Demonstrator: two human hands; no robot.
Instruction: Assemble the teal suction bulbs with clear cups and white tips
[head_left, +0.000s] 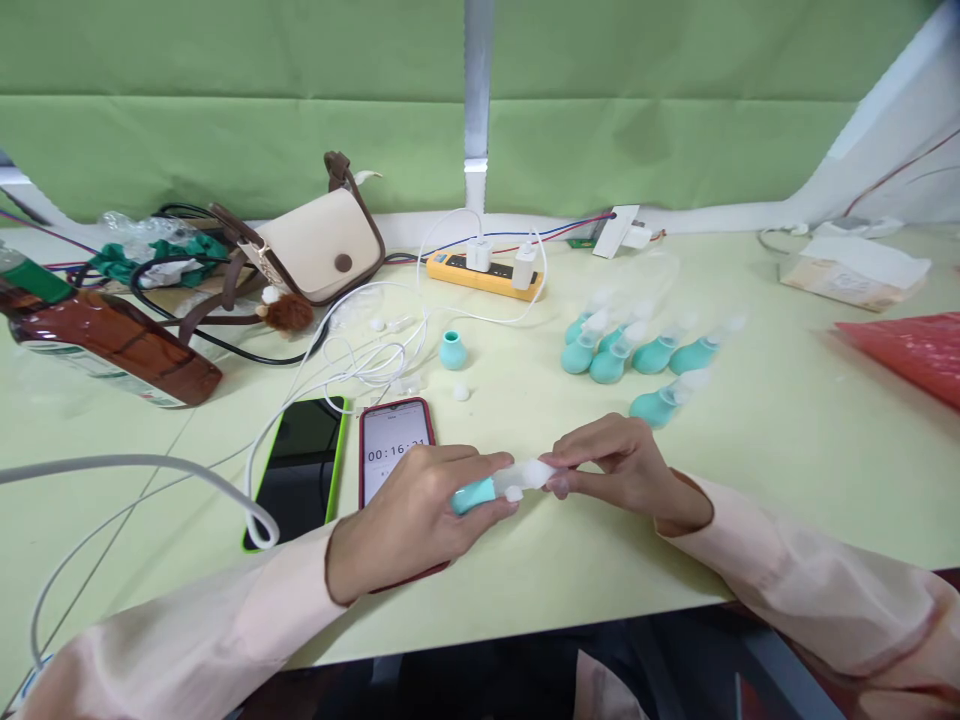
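Note:
My left hand (420, 505) is closed around a small teal bulb syringe (472, 496) with a translucent nozzle, held just above the table and lying on its side. The thumb and fingers of my right hand (619, 460) pinch the white tip (536, 473) at the nozzle's far end. A small white knob (514, 493) shows near my left thumb. Beyond my right hand lie several teal bulbs with nozzles (611, 365), and the closest one (656, 405) is near my knuckles. A teal bulb without a nozzle (453, 352) stands upright near a small white piece (460, 392).
Under my left hand is a red-cased phone (394, 430) showing a timer, beside a green-cased phone (300, 465). White cables (379, 365) tangle behind them. A yellow power strip (450, 268), cream handbag (322, 245), large bottle (112, 350) and red plastic packet (915, 345) surround the work area.

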